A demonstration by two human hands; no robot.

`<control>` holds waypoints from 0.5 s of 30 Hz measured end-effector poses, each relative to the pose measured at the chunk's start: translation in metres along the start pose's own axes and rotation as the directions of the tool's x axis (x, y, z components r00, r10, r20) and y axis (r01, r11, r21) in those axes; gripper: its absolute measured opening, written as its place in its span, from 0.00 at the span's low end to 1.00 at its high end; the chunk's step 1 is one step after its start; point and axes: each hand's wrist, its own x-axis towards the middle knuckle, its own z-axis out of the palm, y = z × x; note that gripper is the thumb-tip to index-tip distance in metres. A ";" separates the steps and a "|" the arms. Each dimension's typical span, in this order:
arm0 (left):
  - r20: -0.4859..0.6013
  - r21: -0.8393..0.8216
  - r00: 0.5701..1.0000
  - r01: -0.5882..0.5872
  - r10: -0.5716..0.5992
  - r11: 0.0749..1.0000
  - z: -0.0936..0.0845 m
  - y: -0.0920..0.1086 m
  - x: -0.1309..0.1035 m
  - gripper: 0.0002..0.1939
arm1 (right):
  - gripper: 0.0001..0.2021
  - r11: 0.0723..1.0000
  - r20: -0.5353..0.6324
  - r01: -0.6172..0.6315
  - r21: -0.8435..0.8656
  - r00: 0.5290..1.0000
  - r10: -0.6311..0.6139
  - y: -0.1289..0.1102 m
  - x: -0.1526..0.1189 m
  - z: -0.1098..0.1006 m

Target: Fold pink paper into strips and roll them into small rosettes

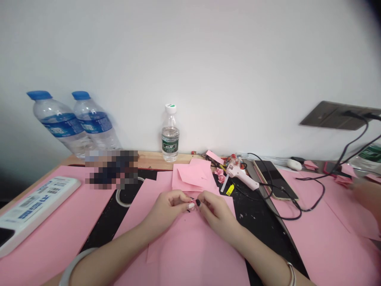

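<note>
My left hand (171, 204) and my right hand (216, 212) meet over pink paper sheets (202, 254). Both pinch a tiny pink piece (193, 201) with thin dark bits showing around it; fingertips cover most of it, so its kind is unclear. Just beyond the hands lie smaller pink paper squares (189, 180), one with a lifted fold. Small folded pink paper pieces (220, 174) sit behind my right hand. A pale pink hot glue gun (242, 176) with a clear nozzle-side stick rests further right, beside a yellow tag (230, 190).
A small water bottle (170, 139) stands against the wall; two large bottles (92, 119) lean at left. A white power-bank-like device (41, 208) lies left. At right are a phone (275, 180), black cables (285, 217), a wall socket (333, 115) and another person's blurred hand (369, 196).
</note>
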 end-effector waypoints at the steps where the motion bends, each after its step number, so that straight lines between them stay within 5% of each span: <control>1: 0.000 0.001 1.000 0.003 -0.003 1.000 0.000 0.000 0.000 0.02 | 0.10 1.000 -0.001 0.001 0.001 1.000 -0.001 0.000 0.000 0.000; 15: 0.000 0.025 1.000 0.011 -0.011 1.000 0.001 0.004 -0.001 0.02 | 0.10 1.000 0.002 -0.004 -0.011 1.000 0.004 -0.001 -0.002 -0.001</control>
